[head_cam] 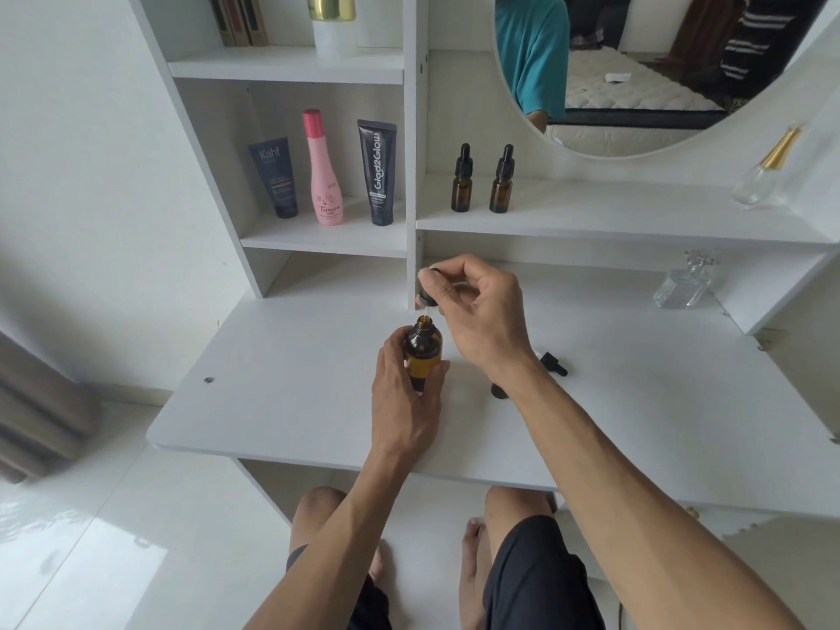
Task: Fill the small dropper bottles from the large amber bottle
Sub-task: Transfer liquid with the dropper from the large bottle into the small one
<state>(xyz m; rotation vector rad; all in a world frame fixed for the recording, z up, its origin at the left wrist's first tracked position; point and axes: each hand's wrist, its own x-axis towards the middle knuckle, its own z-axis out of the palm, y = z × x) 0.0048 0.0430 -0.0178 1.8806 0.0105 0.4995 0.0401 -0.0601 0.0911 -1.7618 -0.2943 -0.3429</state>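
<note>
My left hand point(406, 402) grips the large amber bottle point(423, 350), which stands open on the white desk point(282, 402). My right hand point(477, 318) pinches a black dropper point(427, 295) just above the bottle's mouth, its glass tube pointing down into the neck. Behind my right wrist a small dark bottle point(499, 390) stands, mostly hidden, and a black dropper cap point(553, 363) lies on the desk beside it. Two capped small amber dropper bottles point(462, 179) point(502, 180) stand side by side on the shelf under the mirror.
On the left shelf stand a dark Kahf tube point(275, 178), a pink bottle point(323, 170) and a black Glad2Glow tube point(377, 172). Two clear glass perfume bottles point(684, 284) point(763, 175) sit at the right. A round mirror point(636, 70) hangs above.
</note>
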